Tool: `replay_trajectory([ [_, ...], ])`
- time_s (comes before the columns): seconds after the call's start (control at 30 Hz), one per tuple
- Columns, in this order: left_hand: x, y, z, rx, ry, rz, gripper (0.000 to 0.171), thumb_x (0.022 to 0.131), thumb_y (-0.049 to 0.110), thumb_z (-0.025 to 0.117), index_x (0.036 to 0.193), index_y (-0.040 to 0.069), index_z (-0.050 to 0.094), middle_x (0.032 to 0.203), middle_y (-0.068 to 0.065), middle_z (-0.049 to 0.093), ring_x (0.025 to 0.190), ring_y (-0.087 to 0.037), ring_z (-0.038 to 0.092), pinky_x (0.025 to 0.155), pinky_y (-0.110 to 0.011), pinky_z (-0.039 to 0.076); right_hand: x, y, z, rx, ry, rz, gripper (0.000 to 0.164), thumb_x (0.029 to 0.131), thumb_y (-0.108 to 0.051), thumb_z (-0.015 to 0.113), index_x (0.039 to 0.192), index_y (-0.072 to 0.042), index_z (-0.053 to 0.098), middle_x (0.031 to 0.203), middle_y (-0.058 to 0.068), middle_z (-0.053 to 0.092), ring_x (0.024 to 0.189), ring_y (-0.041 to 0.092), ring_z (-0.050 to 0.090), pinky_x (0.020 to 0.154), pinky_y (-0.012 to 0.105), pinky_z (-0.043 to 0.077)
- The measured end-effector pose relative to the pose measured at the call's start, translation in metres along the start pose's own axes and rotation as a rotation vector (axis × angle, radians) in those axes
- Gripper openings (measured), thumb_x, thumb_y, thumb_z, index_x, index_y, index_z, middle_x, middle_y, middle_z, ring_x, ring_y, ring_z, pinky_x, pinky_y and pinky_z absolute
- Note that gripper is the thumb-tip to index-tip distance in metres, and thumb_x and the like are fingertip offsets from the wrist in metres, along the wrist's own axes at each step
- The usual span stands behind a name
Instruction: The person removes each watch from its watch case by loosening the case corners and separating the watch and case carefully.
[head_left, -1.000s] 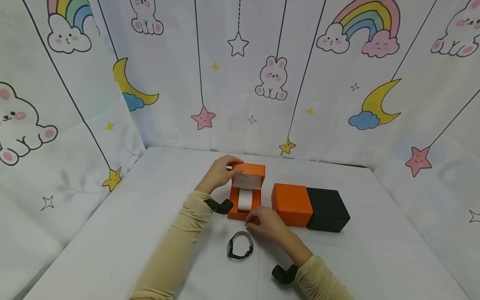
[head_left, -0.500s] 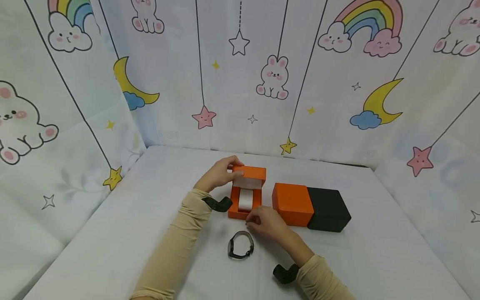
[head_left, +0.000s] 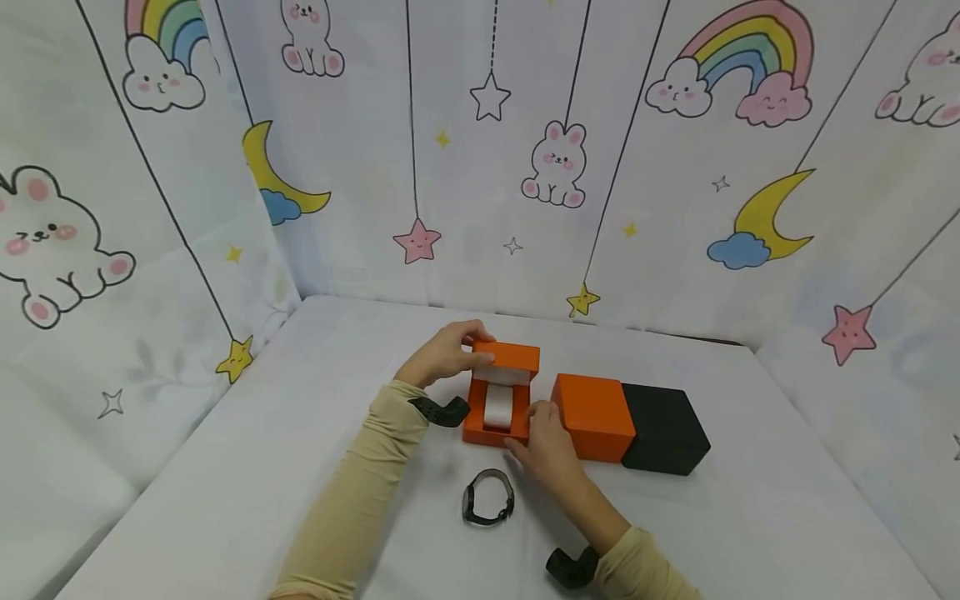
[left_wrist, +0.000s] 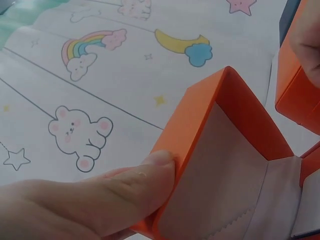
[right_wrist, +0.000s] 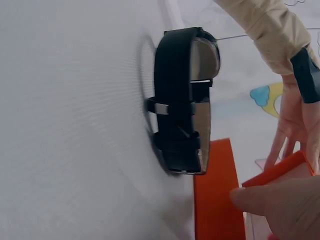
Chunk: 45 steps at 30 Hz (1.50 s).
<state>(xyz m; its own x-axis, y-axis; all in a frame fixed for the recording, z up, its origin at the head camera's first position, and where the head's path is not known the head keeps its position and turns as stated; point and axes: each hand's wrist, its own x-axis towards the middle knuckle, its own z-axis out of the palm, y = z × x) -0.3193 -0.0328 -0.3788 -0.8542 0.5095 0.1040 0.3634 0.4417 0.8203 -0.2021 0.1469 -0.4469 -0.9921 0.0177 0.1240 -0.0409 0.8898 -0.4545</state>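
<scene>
An orange watch box (head_left: 475, 434) stands with its lid (head_left: 516, 357) partly raised, and a white cushion (head_left: 498, 407) sits inside. My left hand (head_left: 444, 354) grips the lid at its left edge; the left wrist view shows the thumb against its rim and the pale lining (left_wrist: 215, 175). At the front right corner of the base my right hand (head_left: 553, 454) holds the box, its thumb (right_wrist: 250, 199) on the front wall. Nearer to me a watch with a dark strap (right_wrist: 172, 95) stands on edge, its strap closed in a loop, touched by neither hand.
To the right of the watch box stands a larger orange box (head_left: 595, 418), with a black box (head_left: 666, 427) against its right side. White cloth (head_left: 360, 333) covers the table, and a printed curtain (head_left: 465, 183) hangs behind and at the sides.
My right hand has moved from just before the box to its front right corner. The lid has tipped forward and lower under my left hand. The watch stays where it was.
</scene>
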Motion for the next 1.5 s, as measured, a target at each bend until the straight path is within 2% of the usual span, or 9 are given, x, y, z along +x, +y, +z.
replay_trajectory([
  [0.1, 0.001, 0.000, 0.003, 0.004, -0.003, 0.003, 0.018, 0.082, 0.026, 0.066, 0.098, 0.023, 0.060, 0.115, 0.003, 0.055, 0.113, -0.020, 0.047, 0.084, -0.039, 0.046, -0.003, 0.001, 0.003, -0.010, 0.035, 0.004, 0.087, 0.071, -0.035, 0.076, 0.131, 0.005, 0.028, 0.123, 0.021, 0.035, 0.092, 0.027, 0.057, 0.084, 0.038, 0.049],
  [0.17, 0.002, 0.000, 0.004, 0.005, -0.008, 0.000, 0.018, 0.082, 0.028, 0.066, 0.098, 0.023, 0.059, 0.115, 0.004, 0.055, 0.112, -0.019, 0.047, 0.084, -0.039, 0.046, -0.003, 0.004, 0.006, 0.007, 0.027, 0.011, 0.100, 0.070, -0.038, 0.075, 0.139, 0.005, 0.018, 0.132, 0.024, 0.028, 0.108, 0.032, 0.052, 0.090, 0.042, 0.045],
  [0.33, 0.002, 0.001, 0.006, -0.002, -0.030, 0.011, 0.019, 0.081, 0.026, 0.067, 0.098, 0.022, 0.059, 0.113, 0.002, 0.056, 0.113, -0.021, 0.046, 0.085, -0.039, 0.045, 0.001, 0.019, 0.018, 0.087, -0.020, 0.017, 0.110, 0.071, -0.046, 0.072, 0.143, 0.003, 0.006, 0.146, 0.023, 0.016, 0.130, 0.033, 0.033, 0.100, 0.045, 0.034],
  [0.63, 0.004, 0.003, 0.003, 0.051, -0.071, 0.054, 0.022, 0.079, 0.028, 0.069, 0.096, 0.021, 0.059, 0.108, 0.002, 0.057, 0.109, -0.020, 0.048, 0.081, -0.035, 0.047, 0.012, 0.037, 0.033, 0.284, 0.021, -0.100, 0.095, 0.073, -0.039, 0.072, 0.145, -0.013, 0.015, 0.144, 0.004, 0.031, 0.128, 0.019, 0.036, 0.105, 0.041, 0.030],
  [0.8, 0.000, 0.004, -0.003, 0.048, -0.062, 0.048, 0.023, 0.077, 0.028, 0.071, 0.095, 0.020, 0.059, 0.105, 0.001, 0.058, 0.104, -0.017, 0.049, 0.083, -0.036, 0.045, 0.015, 0.035, 0.035, 0.275, 0.035, -0.123, 0.093, 0.074, -0.039, 0.071, 0.145, -0.014, 0.016, 0.144, 0.002, 0.033, 0.128, 0.017, 0.037, 0.105, 0.040, 0.031],
  [0.93, -0.003, 0.003, -0.005, 0.063, -0.086, 0.034, 0.032, 0.078, 0.027, 0.070, 0.108, 0.022, 0.060, 0.109, 0.004, 0.058, 0.105, -0.014, 0.050, 0.090, -0.036, 0.043, 0.014, 0.032, 0.034, 0.275, 0.033, -0.113, 0.096, 0.073, -0.042, 0.071, 0.145, -0.009, 0.016, 0.144, 0.007, 0.033, 0.129, 0.022, 0.037, 0.104, 0.042, 0.031],
  [1.07, -0.006, 0.003, -0.004, 0.103, -0.135, 0.069, 0.041, 0.078, 0.026, 0.071, 0.117, 0.021, 0.061, 0.106, 0.005, 0.058, 0.099, -0.013, 0.050, 0.088, -0.033, 0.043, 0.011, 0.031, 0.035, 0.287, 0.042, -0.103, 0.098, 0.070, -0.043, 0.072, 0.144, -0.005, 0.019, 0.141, 0.011, 0.038, 0.126, 0.024, 0.041, 0.102, 0.043, 0.034],
  [1.27, -0.006, 0.001, -0.005, 0.159, -0.156, 0.164, 0.039, 0.075, 0.024, 0.074, 0.111, 0.016, 0.065, 0.098, 0.006, 0.059, 0.094, -0.011, 0.051, 0.086, -0.032, 0.044, 0.013, 0.030, 0.035, 0.300, 0.059, -0.102, 0.095, 0.069, -0.041, 0.074, 0.144, -0.011, 0.023, 0.136, 0.006, 0.044, 0.119, 0.019, 0.047, 0.101, 0.040, 0.036],
  [1.5, -0.003, -0.004, -0.005, 0.179, -0.173, 0.163, 0.035, 0.073, 0.028, 0.075, 0.106, 0.021, 0.066, 0.095, 0.010, 0.057, 0.094, -0.008, 0.051, 0.084, -0.026, 0.044, 0.015, 0.030, 0.036, 0.305, 0.049, -0.087, 0.094, 0.069, -0.041, 0.075, 0.143, -0.015, 0.024, 0.132, 0.004, 0.048, 0.117, 0.017, 0.048, 0.101, 0.039, 0.037],
])
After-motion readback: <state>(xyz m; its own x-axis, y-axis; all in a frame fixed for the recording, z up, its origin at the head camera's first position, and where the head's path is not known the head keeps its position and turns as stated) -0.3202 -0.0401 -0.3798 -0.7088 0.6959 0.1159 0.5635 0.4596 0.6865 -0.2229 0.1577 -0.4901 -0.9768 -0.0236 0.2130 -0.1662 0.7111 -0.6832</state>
